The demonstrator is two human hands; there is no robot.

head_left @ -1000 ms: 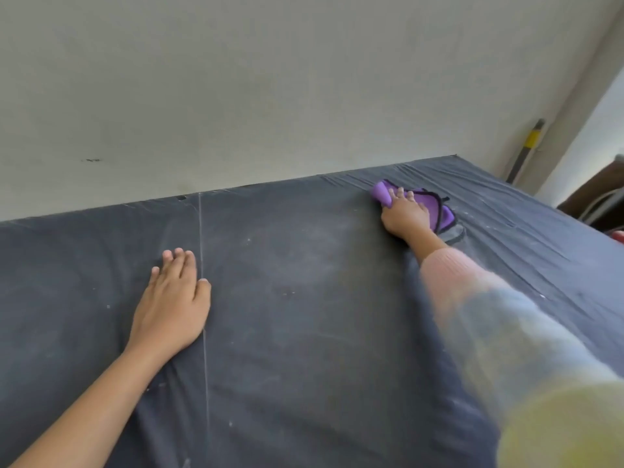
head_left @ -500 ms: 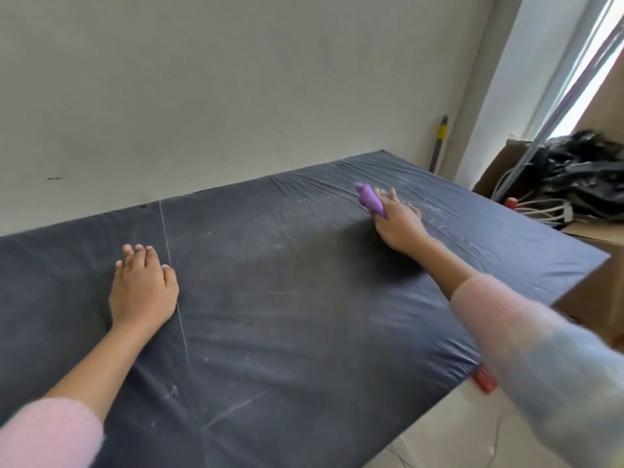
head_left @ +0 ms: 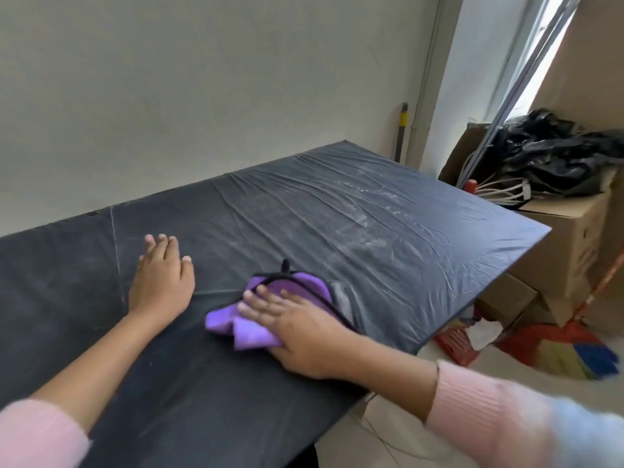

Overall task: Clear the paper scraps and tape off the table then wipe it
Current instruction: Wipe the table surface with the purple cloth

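left forearm: a pink sleeve [head_left: 37, 434] covers it at the lower left edge of the view; the bare wrist runs up and to the right across the table [head_left: 388, 238].

left hand [head_left: 162, 282]: lies palm down on the dark table cover, left of centre. fingers are straight and close together, pointing toward the wall [head_left: 202, 79]. it holds nothing. a thin pale line on the cover passes just beside its left edge.

table: covered with a wrinkled dark sheet, set against the wall. pale dusty smears [head_left: 368, 197] show on the far right part of the surface.

purple cloth [head_left: 229, 324]: bunched, with black edging, lying on the table near the front edge, just right of the left hand and apart from it.

right hand [head_left: 304, 329]: rests flat on top of the purple cloth, fingers extended and slightly spread, pointing left. the palm presses the cloth onto the table; the fingers are not curled round it. a pink sleeve covers the forearm at the lower right.

right of the table: a pole with a yellow band [head_left: 403, 130] leans in the corner. a cardboard box [head_left: 567, 244] carries a black plastic bag [head_left: 557, 153] and white cables [head_left: 499, 194]. a broom with coloured bristles [head_left: 574, 352] lies on the floor.
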